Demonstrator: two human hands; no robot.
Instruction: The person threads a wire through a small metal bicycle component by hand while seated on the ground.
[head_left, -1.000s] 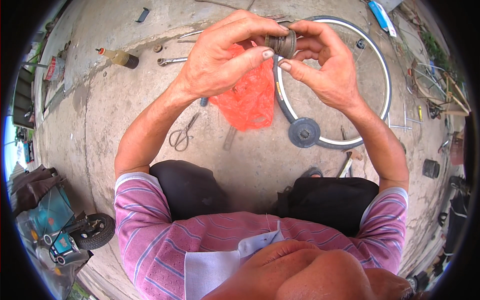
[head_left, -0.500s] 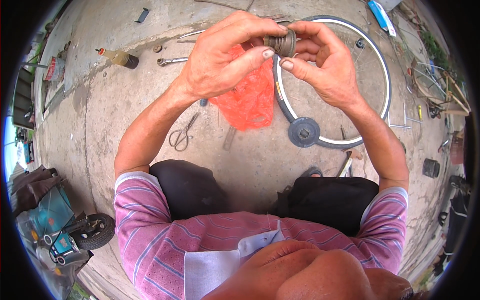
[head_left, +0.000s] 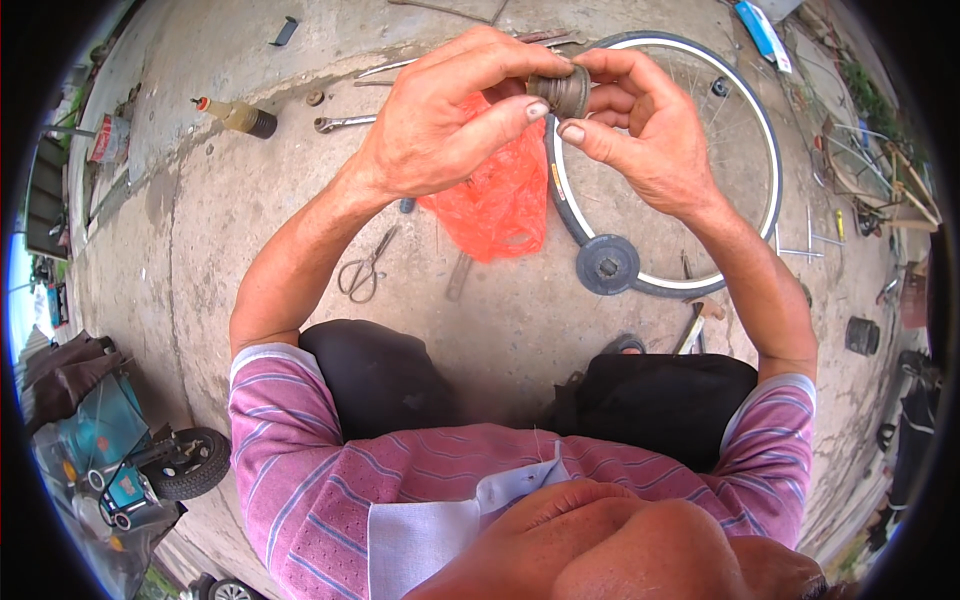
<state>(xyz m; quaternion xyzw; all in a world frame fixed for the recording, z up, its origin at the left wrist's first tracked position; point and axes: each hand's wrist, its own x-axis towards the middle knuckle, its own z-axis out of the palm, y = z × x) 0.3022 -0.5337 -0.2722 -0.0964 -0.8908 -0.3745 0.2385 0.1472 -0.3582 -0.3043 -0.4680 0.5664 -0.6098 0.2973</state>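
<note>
Above the concrete floor, held up before the seated person, a small dark ridged metal part sits pinched between both hands; the left hand closes thumb and fingers on its near side, and the right hand grips it from the other side with thumb and fingertips. Beneath the hands lie an orange plastic bag and a bicycle wheel, with a round dark cog resting against the tyre; scissors, a wrench and a bottle lie well apart to the left.
</note>
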